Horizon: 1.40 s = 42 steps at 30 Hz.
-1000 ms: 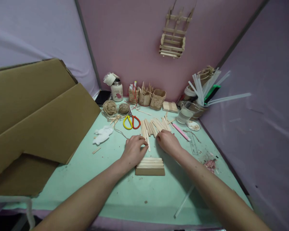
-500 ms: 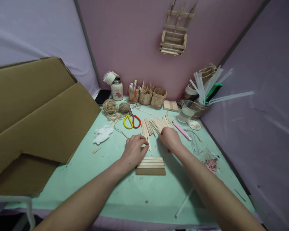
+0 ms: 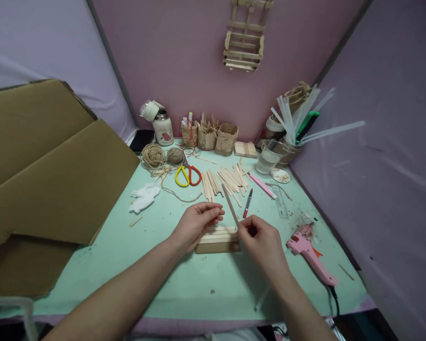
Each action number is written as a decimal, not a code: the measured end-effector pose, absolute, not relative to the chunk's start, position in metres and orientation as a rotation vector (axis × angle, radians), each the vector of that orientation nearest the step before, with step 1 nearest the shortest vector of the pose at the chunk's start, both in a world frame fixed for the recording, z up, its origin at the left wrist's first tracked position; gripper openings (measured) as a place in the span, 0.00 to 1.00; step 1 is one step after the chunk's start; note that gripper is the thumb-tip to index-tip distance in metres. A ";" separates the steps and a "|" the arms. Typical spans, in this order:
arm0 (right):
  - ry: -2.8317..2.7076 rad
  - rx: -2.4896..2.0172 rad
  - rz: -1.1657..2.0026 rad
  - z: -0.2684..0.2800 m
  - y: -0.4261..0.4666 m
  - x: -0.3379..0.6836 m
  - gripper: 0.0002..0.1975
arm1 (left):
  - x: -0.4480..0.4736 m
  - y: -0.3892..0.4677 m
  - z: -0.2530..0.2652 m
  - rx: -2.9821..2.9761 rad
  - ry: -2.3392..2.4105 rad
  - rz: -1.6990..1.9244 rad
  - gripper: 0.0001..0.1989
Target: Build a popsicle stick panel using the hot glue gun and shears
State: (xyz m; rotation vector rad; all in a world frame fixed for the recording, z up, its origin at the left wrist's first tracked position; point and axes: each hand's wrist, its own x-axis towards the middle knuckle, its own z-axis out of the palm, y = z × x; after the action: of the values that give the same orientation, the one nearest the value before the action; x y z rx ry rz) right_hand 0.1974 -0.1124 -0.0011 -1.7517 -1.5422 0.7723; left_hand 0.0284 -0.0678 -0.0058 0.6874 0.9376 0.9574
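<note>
My right hand (image 3: pixel 261 239) pinches the near end of a wooden craft stick (image 3: pixel 230 202), which slants up and away to the left. Loosely curved, my left hand (image 3: pixel 195 223) is empty, its fingertips close to that stick. Below both hands lies a small cardboard piece (image 3: pixel 216 248) with several craft sticks (image 3: pixel 218 235) side by side on its upper face. My hands partly cover its left and right ends. Beyond them, loose craft sticks (image 3: pixel 231 180) are spread in a pile, and a marker (image 3: pixel 248 203) with a red end lies nearby.
A pink glue gun (image 3: pixel 310 253) lies at the right, its cord running off the table edge. Scissors (image 3: pixel 188 175), twine (image 3: pixel 153 155), a pink cutter (image 3: pixel 262 185) and a cup of water (image 3: pixel 270 158) stand or lie farther back. Large cardboard (image 3: pixel 57 180) fills the left.
My right hand has come back from the stick pile toward me with one craft stick. My left hand stays near the cardboard piece. The view has shifted, showing the glue gun fully.
</note>
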 end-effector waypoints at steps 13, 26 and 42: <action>-1.938 -1.782 -0.030 -0.021 -0.134 0.168 0.10 | 0.040 -0.075 -0.007 0.666 1.095 1.044 0.17; -1.709 -2.048 -0.131 -0.016 -0.167 0.296 0.26 | 0.017 -0.060 0.001 0.616 0.993 1.052 0.11; -1.487 -2.307 0.058 -0.050 -0.165 0.342 0.35 | 0.005 -0.047 -0.006 0.462 0.877 0.918 0.06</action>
State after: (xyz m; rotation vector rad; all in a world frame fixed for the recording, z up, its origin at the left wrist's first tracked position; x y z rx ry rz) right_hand 0.3416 -0.1647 -0.0502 -2.3074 -1.4867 0.0575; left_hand 0.0050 -0.0466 -0.0064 0.4618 0.8774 0.9185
